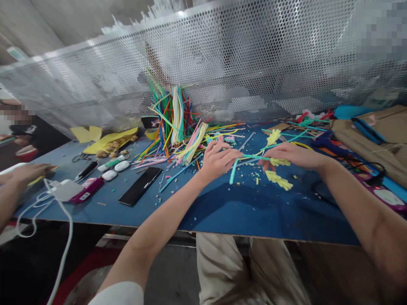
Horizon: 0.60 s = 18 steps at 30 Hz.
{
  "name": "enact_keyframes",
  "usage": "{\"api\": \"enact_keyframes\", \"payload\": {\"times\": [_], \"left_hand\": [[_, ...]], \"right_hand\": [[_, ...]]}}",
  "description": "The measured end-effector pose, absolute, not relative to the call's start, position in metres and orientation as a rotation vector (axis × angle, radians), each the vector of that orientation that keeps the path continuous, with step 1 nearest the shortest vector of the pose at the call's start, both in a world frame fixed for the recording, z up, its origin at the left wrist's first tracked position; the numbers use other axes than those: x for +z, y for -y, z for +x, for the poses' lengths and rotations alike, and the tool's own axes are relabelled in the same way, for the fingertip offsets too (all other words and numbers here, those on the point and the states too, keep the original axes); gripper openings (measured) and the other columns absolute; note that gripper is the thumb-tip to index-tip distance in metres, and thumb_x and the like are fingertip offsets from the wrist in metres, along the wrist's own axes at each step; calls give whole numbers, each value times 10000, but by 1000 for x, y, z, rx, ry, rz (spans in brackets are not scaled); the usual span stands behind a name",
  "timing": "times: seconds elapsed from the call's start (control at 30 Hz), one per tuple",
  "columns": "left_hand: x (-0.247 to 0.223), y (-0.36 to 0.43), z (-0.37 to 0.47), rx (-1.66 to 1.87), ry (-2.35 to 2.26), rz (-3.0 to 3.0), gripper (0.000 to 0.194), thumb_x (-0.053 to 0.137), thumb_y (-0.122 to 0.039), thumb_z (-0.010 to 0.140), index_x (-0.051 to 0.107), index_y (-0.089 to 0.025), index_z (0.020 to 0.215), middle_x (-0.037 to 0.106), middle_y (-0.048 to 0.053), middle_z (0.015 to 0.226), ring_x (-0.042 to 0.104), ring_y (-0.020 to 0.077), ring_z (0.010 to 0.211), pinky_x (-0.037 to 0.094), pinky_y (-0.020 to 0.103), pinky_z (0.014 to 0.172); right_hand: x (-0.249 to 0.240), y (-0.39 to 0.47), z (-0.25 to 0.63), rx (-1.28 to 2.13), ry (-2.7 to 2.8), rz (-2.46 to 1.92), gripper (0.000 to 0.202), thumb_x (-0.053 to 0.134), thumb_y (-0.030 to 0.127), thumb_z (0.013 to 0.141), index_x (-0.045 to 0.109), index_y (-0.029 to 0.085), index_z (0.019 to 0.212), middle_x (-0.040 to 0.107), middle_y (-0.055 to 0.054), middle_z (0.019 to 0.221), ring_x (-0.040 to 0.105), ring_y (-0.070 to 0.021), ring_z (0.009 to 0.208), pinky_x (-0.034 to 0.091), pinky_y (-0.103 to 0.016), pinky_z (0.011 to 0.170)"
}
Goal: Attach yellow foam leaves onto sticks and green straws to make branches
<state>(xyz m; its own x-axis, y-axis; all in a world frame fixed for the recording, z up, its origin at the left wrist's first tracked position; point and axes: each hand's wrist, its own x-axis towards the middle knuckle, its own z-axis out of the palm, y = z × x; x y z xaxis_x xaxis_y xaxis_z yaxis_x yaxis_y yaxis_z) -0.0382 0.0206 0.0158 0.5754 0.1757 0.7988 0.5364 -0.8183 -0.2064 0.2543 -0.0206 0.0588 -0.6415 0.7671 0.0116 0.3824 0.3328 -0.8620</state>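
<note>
Green pipe cleaner [252, 156] stretched between left hand [219, 160] and right hand [289, 153], both pinching it.

Pipe cleaners [178, 120] crowding a littered worktable [222, 214] suggest a craft workshop.

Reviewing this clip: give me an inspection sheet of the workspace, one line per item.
Surface: blue tabletop, strewn with small scraps.
Job's things: mint-green pipe cleaner; yellow leaf-shaped pieces at the right hand.
Clutter: multicoloured pipe-cleaner bundle, black smartphone.
Hands: left hand and right hand both hold the mint-green pipe cleaner.
Cables: white cable looped at left, hanging past the table edge; black cable at right.
Surroundings: perforated metal panel behind; another person's hand at left.
</note>
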Motion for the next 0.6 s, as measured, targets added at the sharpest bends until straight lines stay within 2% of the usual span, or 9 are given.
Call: {"api": "enact_keyframes", "payload": {"times": [0.1,0.2,0.33,0.4,0.5,0.6], "left_hand": [[14,-22,-39,-1119,549,-2340,168,630,-251,918,743,-340,1004,777,-39,993,647,168,973,426,368,933],[14,-22,-39,-1130,610,-2358,160,648,-272,907,740,-343,1017,780,-39,975,646,175,970,423,376,932],[18,-20,-38,-1211,706,-2469,157,645,-291,912,743,-336,1027,781,-32,961,652,176,952,421,376,928],[21,-19,-35,-1254,804,-2614,146,641,-340,914,759,-311,996,781,-13,943,664,178,926,437,362,901],[27,-18,-32,-1324,1050,-2933,283,608,-452,917,779,-233,865,772,29,891,679,170,833,475,304,764],[29,-18,-30,-1248,1282,-3252,424,589,-546,897,770,-176,798,724,39,735,595,120,601,398,248,552]], "right_hand": [[53,18,248,1218,2136,-1078,359,653,556,836,771,219,876,757,-63,875,638,-180,708,501,-342,715],[49,18,243,1073,2029,-1169,361,686,562,801,771,226,901,749,-47,792,635,-176,665,495,-331,654],[47,21,239,822,2008,-1239,351,707,564,782,785,245,907,763,-37,802,680,-216,726,512,-340,660],[43,20,239,587,2028,-1256,340,687,557,807,795,257,923,766,-34,823,687,-229,753,512,-350,678],[37,16,242,10,2103,-1218,313,632,511,863,809,254,887,745,-58,777,668,-245,771,493,-398,748],[37,16,245,-314,2242,-1020,266,597,413,897,804,254,848,739,-65,776,649,-247,811,462,-424,822]]}}
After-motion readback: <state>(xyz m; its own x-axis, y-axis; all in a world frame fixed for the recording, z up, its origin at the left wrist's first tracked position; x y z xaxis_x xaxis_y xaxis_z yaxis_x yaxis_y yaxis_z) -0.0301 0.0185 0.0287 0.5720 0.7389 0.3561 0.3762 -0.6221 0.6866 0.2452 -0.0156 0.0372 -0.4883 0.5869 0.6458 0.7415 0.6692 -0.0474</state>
